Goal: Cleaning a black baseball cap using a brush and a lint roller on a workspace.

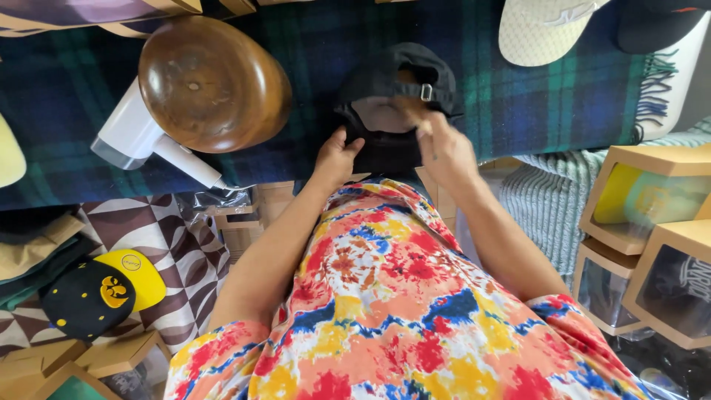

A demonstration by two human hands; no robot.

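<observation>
Tie-dye shirt (385, 311) fills the lower frame, and above it both hands, left (337, 157) and right (443, 148), grip the black cap (392, 104) at upper centre on the plaid blanket (533, 96), beside a wooden hat form (213, 83).

Both hands grip a black strapback cap (396, 104) lying upside down on a plaid blanket (518, 96): the left hand (337, 157) at its lower edge, the right hand (443, 148) near the buckle. A wooden hat form (213, 83) sits just left.
</observation>
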